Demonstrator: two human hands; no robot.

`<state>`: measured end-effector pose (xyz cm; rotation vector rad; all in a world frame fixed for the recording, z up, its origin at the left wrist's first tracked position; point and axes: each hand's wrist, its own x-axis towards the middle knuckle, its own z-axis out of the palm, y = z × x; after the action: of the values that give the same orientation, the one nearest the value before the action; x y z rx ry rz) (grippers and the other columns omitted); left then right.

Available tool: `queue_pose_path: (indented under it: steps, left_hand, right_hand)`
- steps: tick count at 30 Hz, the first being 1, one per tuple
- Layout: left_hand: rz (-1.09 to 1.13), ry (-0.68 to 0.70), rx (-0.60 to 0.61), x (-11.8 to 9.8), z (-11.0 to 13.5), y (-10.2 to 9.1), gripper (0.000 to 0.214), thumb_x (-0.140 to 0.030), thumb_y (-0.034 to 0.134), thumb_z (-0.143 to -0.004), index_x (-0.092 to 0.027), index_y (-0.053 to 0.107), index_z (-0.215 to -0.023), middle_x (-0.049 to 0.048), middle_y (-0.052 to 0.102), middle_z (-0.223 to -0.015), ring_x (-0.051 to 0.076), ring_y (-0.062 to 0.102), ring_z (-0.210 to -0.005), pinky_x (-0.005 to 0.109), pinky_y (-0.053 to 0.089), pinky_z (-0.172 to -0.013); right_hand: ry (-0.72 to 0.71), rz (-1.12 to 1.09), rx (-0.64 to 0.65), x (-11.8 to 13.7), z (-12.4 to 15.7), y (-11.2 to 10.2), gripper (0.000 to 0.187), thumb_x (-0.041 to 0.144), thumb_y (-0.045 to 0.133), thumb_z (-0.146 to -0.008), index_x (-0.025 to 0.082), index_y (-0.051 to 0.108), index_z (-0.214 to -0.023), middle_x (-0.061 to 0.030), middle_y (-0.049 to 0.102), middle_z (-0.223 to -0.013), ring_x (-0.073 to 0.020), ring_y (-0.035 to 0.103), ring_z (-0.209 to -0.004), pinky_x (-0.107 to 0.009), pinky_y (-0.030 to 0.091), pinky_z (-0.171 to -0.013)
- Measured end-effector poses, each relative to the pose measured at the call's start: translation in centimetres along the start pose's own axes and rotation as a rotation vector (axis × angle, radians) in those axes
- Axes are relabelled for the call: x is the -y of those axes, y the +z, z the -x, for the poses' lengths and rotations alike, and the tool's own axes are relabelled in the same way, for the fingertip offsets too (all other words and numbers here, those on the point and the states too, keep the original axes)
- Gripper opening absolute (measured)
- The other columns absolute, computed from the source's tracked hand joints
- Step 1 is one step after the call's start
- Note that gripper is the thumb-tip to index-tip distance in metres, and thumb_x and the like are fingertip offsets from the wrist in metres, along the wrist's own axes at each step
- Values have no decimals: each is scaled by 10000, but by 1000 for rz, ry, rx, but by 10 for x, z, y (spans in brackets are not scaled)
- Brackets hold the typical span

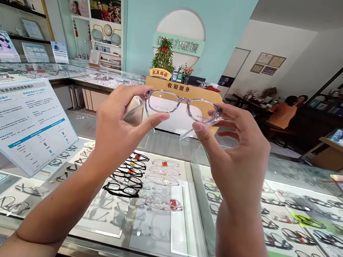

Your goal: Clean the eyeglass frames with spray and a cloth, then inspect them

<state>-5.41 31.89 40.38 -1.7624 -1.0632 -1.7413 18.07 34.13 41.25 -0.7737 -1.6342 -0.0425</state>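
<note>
A pair of eyeglasses (184,100) with a clear greyish frame is held up level in front of me, above the glass display case. My left hand (127,116) pinches its left end between thumb and fingers, and there seems to be something pale, perhaps a cloth (134,111), behind that palm. At the opposite end, my right hand (238,144) grips the frame, thumb below and fingers above. Faint lettering shows on the right lens. The temples point away from me and are partly hidden by the fingers.
Below lies a glass display case (149,255) with rows of spectacles, among them black frames (123,190) and clear frames (163,203). A tilted printed sign (20,119) stands on the left. Farther back are a cashier counter (177,125), a plant (163,58) and a seated person in orange (282,113).
</note>
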Motion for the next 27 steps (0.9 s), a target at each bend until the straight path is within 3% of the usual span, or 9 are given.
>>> queue_pose_path:
  steps: [12,21,27]
  left_hand:
    - [62,-62,20,3,1,3,449,-611,833,-968,-355,762,-1330,49,793,-1184,292,750,-1152,507,635,-1029]
    - [102,-133,23,10,2,9,464,-633,856,-938,-329,793,-1284,38,831,-1122,285,766,-1076,472,652,-921]
    - [49,-90,-9,8,3,11,444,-618,864,-939,-325,795,-1266,28,843,-1089,257,772,-1010,445,665,-893]
  right_hand:
    - [29,8,64,0,0,-6,417,492,856,-965,281,747,-1309,-75,837,-1204,-242,781,-913,-393,621,-747]
    - [19,8,56,2,-1,-7,405,462,848,-973,279,767,-1326,-83,831,-1209,-261,781,-954,-444,655,-811]
    - [-5,25,51,0,0,-8,409,461,845,-983,294,770,-1349,-87,831,-1229,-281,786,-985,-470,678,-833]
